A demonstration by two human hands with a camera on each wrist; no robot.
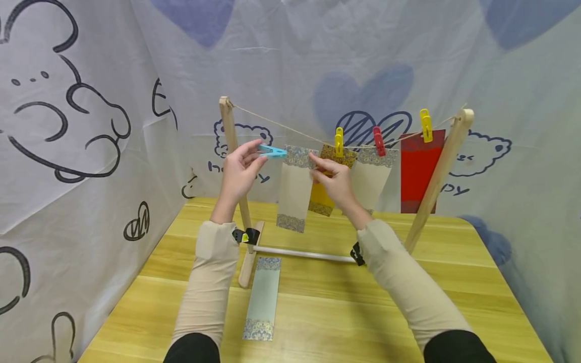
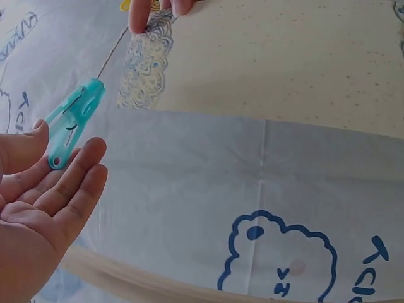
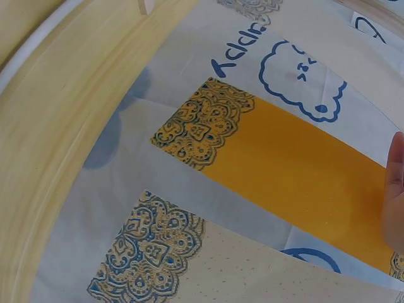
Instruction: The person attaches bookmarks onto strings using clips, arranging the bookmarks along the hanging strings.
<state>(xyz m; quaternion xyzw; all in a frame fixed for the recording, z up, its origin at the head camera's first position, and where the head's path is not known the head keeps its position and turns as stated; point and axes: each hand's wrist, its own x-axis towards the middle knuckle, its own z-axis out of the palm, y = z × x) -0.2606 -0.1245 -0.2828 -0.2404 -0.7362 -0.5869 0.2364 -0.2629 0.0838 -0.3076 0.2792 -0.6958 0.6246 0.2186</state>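
My left hand point(image 1: 241, 166) pinches a turquoise clothespin point(image 1: 273, 151) between thumb and fingers; in the left wrist view the clothespin point(image 2: 76, 120) points up toward the string. Its tip is close to the upper left corner of a cream paper strip point(image 1: 294, 194) with blue lacy bands at both ends. With thumb and fingers, my right hand point(image 1: 335, 181) holds this strip by its upper right edge, against the string point(image 1: 272, 122). Just behind that hand hangs an orange-yellow strip point(image 1: 320, 194) under a yellow clothespin point(image 1: 339, 142). Only part of the right hand point(image 3: 394, 199) shows in the right wrist view.
Farther right hang another cream strip point(image 1: 371, 179) under a red clothespin point(image 1: 379, 141) and a red strip point(image 1: 417, 176) under a yellow clothespin point(image 1: 425, 126). Wooden posts point(image 1: 438, 184) support the string. A pale patterned strip point(image 1: 263, 297) lies on the wooden table point(image 1: 317, 312).
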